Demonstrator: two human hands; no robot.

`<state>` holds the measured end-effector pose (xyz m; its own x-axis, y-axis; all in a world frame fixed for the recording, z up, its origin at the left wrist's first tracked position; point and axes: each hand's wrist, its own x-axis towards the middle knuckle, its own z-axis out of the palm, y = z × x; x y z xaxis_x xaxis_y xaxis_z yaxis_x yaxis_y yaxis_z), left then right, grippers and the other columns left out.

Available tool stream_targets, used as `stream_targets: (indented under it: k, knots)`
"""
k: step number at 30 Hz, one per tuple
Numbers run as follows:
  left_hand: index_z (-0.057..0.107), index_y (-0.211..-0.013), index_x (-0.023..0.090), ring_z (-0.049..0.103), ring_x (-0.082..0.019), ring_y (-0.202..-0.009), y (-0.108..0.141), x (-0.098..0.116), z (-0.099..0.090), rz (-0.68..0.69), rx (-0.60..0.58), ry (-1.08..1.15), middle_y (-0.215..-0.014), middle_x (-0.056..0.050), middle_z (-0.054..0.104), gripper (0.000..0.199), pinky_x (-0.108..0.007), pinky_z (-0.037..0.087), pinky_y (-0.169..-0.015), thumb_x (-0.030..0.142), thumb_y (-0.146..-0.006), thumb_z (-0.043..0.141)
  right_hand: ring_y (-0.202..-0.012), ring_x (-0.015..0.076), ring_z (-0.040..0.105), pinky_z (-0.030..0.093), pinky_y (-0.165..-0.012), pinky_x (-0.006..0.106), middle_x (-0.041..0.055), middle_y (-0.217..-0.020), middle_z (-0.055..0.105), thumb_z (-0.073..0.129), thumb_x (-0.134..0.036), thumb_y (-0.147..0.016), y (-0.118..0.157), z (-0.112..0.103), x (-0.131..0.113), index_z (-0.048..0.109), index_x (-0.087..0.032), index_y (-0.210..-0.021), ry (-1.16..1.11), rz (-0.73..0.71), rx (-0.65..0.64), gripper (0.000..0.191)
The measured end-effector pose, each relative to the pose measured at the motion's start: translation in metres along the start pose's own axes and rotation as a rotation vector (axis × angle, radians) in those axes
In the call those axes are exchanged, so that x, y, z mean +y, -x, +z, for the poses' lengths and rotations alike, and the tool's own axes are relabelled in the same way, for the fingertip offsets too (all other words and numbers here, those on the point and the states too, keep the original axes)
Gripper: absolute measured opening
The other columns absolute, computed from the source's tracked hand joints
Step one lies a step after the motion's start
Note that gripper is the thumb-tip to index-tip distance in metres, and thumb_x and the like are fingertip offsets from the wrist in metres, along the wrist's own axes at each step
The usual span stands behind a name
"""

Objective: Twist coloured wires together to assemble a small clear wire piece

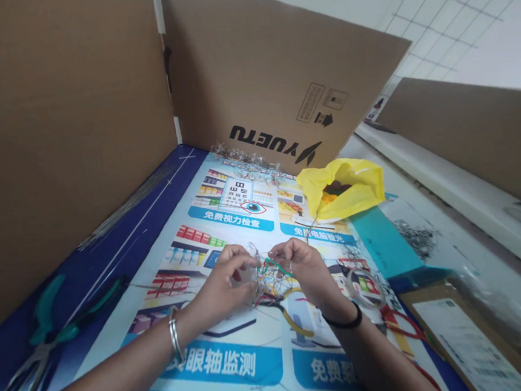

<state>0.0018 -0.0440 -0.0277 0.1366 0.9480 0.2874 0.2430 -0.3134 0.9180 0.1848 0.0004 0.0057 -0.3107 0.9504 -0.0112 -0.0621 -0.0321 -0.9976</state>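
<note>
Near the middle of the printed sheet, my left hand (pixel 235 277) is closed, its fingertips and thumb pinching one side of a tangle of thin wires (pixel 270 280). Silvery, red, yellow and green strands show in the tangle. Opposite it, my right hand (pixel 304 268) has thumb and fingers closed on the other side, beside a bright green strand (pixel 278 266). Which exact strands each hand grips is too small to tell. Just below the hands lies a curved yellow and dark strip (pixel 294 320), partly overlapped by the wires.
Teal-handled pliers (pixel 49 335) lie at lower left. A yellow bag (pixel 364 180) with orange and dark things inside stands behind. To the right are a clear tape roll (pixel 366 289), red-handled scissors (pixel 403 323) and a labelled package (pixel 468 335). Cardboard panels (pixel 253 68) enclose the back; wire scraps (pixel 253 166) lie there.
</note>
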Motion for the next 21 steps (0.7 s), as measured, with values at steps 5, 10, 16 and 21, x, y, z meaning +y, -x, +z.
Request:
stream_targets:
  k: [5,10,16,21]
  knots:
    - [0.061,-0.085,0.023,0.050,-0.018,-0.096,0.001,-0.002,0.003,-0.041,-0.056,0.091,-0.102,-0.003,0.046,0.027,-0.031,0.047,-0.074,0.003,-0.066,0.059,-0.071,0.0149,0.057,0.043,-0.056,0.024,-0.0006,-0.075,0.061,0.068,-0.009,-0.057,0.000,0.005,0.003,0.042,-0.019,-0.057,-0.059,0.031,0.024,0.028]
    - [0.060,-0.076,0.022,0.049,-0.019,-0.099,0.003,0.003,-0.001,0.007,-0.098,0.057,-0.101,-0.002,0.047,0.017,-0.035,0.044,-0.084,0.007,-0.068,0.061,-0.072,0.0152,0.057,0.044,-0.052,0.022,0.0004,-0.075,0.062,0.066,-0.010,-0.060,0.000,0.003,0.006,0.043,-0.020,-0.059,-0.089,0.041,0.042,0.025]
    - [0.053,-0.068,0.020,0.049,-0.019,-0.101,-0.001,0.015,-0.017,0.088,-0.151,0.026,-0.099,-0.002,0.048,0.018,-0.036,0.043,-0.087,0.002,-0.068,0.049,-0.065,0.0131,0.058,0.042,-0.047,0.020,-0.0002,-0.075,0.062,0.064,-0.010,-0.061,-0.004,-0.007,0.004,0.042,-0.019,-0.062,-0.178,0.093,0.032,0.024]
    - [0.052,-0.071,0.020,0.050,-0.020,-0.097,-0.002,0.015,-0.023,0.083,-0.165,0.029,-0.101,-0.003,0.051,0.011,-0.035,0.046,-0.081,0.009,-0.072,0.051,-0.061,0.0123,0.058,0.038,-0.045,0.018,-0.0003,-0.071,0.062,0.066,-0.010,-0.058,-0.008,-0.012,0.002,0.040,-0.019,-0.059,-0.225,0.175,0.086,0.027]
